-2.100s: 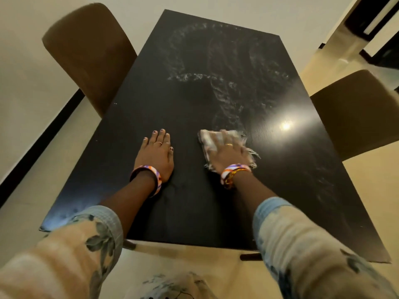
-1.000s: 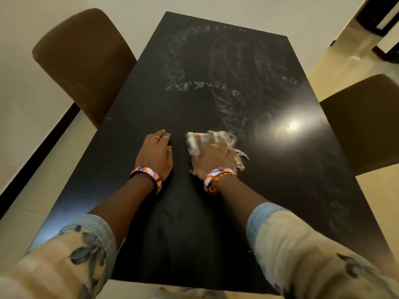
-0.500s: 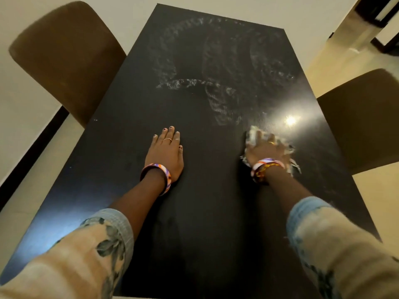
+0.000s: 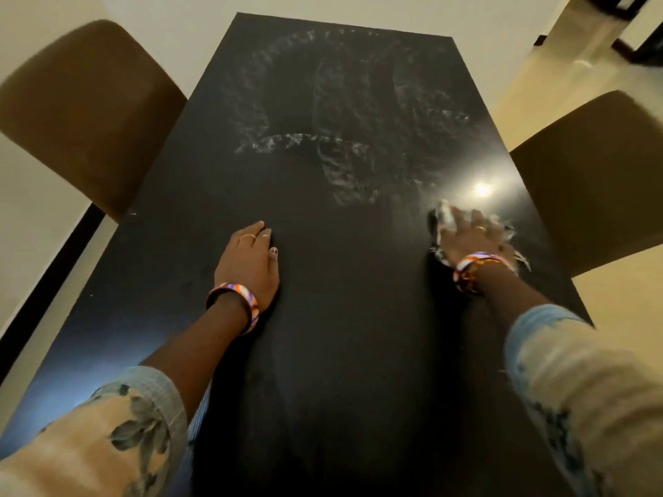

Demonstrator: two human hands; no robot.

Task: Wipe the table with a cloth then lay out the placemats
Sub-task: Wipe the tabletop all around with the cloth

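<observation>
A black rectangular table (image 4: 341, 371) fills the head view, with pale wet wipe streaks (image 4: 344, 138) across its far half. My right hand (image 4: 473, 234) lies flat on a pale frayed cloth (image 4: 442, 218) and presses it to the tabletop near the right edge; the hand is motion-blurred and covers most of the cloth. My left hand (image 4: 251, 260) rests palm down on the bare tabletop left of centre, fingers together and straight. No placemats are in view.
A brown upholstered chair (image 4: 82, 113) stands at the table's left side and another brown chair (image 4: 595, 174) at its right side. Pale floor (image 4: 617, 310) surrounds the table. A ceiling light reflects (image 4: 482, 189) on the tabletop just beyond the cloth.
My right hand has slid the cloth from the table's middle out to the right edge. My left hand has stayed pressed on the tabletop in about the same spot.
</observation>
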